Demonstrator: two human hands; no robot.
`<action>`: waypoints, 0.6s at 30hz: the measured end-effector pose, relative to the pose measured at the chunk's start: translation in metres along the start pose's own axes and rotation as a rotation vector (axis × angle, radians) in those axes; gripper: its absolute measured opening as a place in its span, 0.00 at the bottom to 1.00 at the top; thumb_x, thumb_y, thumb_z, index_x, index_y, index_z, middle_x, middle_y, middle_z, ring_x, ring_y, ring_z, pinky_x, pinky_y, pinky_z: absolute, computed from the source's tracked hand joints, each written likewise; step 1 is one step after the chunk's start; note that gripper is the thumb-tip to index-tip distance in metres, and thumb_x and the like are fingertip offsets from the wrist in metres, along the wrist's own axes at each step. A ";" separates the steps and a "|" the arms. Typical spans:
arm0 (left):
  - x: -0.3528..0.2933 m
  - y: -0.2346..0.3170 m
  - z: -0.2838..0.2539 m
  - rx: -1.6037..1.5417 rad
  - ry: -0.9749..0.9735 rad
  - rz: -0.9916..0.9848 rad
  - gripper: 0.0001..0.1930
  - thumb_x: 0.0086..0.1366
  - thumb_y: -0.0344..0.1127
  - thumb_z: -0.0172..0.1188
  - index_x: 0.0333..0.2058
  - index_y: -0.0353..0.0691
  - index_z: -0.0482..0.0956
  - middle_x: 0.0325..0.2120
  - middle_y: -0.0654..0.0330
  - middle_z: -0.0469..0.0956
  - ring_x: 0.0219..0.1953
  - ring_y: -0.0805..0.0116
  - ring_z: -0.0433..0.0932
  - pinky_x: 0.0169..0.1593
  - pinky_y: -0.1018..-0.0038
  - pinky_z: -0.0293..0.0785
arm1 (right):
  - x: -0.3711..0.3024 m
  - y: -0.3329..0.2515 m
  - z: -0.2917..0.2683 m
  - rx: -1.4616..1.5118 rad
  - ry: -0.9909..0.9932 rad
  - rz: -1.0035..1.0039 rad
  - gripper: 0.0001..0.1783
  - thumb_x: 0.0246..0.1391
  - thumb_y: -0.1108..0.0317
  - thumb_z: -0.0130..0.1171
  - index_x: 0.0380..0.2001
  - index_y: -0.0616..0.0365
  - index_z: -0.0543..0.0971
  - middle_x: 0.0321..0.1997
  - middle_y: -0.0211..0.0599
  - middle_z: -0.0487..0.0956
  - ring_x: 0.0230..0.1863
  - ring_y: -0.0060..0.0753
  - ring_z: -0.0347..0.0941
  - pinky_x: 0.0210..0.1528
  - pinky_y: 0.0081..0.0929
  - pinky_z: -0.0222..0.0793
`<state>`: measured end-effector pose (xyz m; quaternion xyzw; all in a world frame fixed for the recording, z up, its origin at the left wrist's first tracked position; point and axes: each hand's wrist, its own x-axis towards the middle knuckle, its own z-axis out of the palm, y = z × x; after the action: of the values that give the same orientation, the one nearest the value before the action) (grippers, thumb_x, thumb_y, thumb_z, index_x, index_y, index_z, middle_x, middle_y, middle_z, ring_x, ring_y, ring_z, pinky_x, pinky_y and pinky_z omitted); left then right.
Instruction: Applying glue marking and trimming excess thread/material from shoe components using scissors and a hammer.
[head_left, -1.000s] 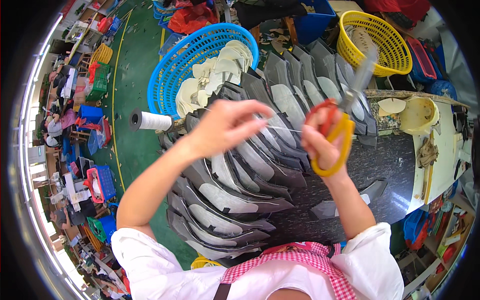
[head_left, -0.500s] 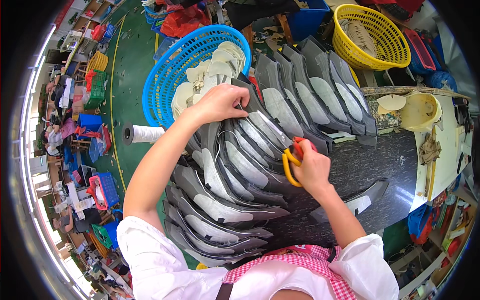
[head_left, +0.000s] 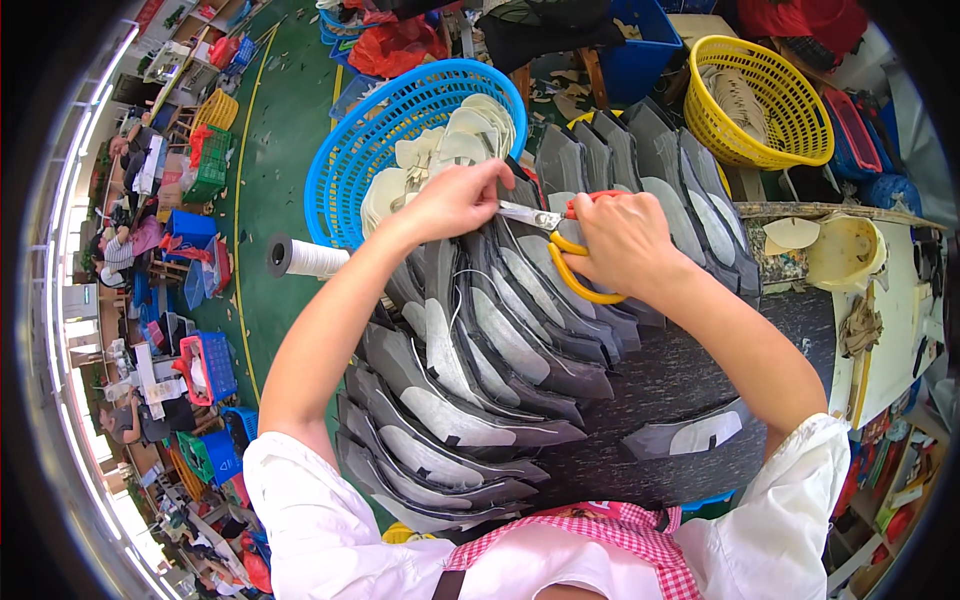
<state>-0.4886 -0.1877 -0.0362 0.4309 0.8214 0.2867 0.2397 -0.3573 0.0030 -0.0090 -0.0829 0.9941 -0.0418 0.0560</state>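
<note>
My right hand (head_left: 625, 238) is closed round the scissors (head_left: 530, 215), which have one red and one yellow handle loop. Their metal blades reach leftward to the fingertips of my left hand (head_left: 455, 205). That hand is pinched at the upper edge of the grey pieces; what lies between its fingers is too small to make out. Below both hands fans a row of curved dark grey pieces (head_left: 510, 330) with pale silvery patches. A white thread (head_left: 462, 285) loops over them. To the left sits a spool of white thread (head_left: 318, 260).
Beyond my left hand stands a blue basket (head_left: 330, 165) of cream cut pieces. A yellow basket (head_left: 715, 130) is at the far right. One grey piece (head_left: 685, 432) lies apart on the dark tabletop (head_left: 640, 480). A pale yellow tub (head_left: 845, 252) stands at right.
My right hand has moved up and leftward with the scissors, bringing the blades to my left fingertips. My left hand stays pinched near the same place. The whole view has shifted slightly.
</note>
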 end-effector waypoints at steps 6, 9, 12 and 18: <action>-0.002 0.006 0.000 0.249 0.022 0.001 0.15 0.49 0.24 0.54 0.38 0.39 0.69 0.17 0.59 0.71 0.23 0.66 0.72 0.31 0.72 0.67 | 0.006 0.000 0.009 -0.009 -0.058 -0.013 0.22 0.40 0.47 0.59 0.23 0.58 0.73 0.19 0.33 0.77 0.24 0.32 0.76 0.29 0.26 0.67; -0.013 -0.006 -0.014 -0.035 0.046 -0.094 0.15 0.50 0.25 0.54 0.40 0.39 0.69 0.19 0.63 0.70 0.25 0.72 0.71 0.33 0.75 0.67 | 0.011 -0.001 0.009 -0.022 -0.113 -0.014 0.22 0.40 0.47 0.60 0.24 0.57 0.74 0.20 0.35 0.77 0.25 0.32 0.76 0.30 0.26 0.67; -0.023 0.001 -0.018 -0.371 0.084 -0.066 0.16 0.54 0.25 0.53 0.43 0.38 0.67 0.23 0.67 0.69 0.27 0.79 0.68 0.33 0.80 0.66 | 0.004 0.007 0.003 0.077 -0.023 -0.015 0.24 0.40 0.45 0.59 0.25 0.58 0.74 0.20 0.39 0.77 0.24 0.36 0.75 0.29 0.28 0.67; -0.044 0.061 -0.002 -0.784 0.113 0.054 0.20 0.59 0.27 0.54 0.50 0.38 0.61 0.28 0.66 0.68 0.32 0.82 0.67 0.36 0.85 0.62 | -0.016 -0.013 0.007 1.664 -0.071 0.295 0.16 0.52 0.54 0.55 0.27 0.56 0.71 0.21 0.34 0.75 0.17 0.20 0.69 0.21 0.15 0.62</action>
<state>-0.4323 -0.1974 0.0128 0.3117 0.6500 0.6078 0.3330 -0.3389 -0.0077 -0.0136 0.1145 0.6378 -0.7497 0.1346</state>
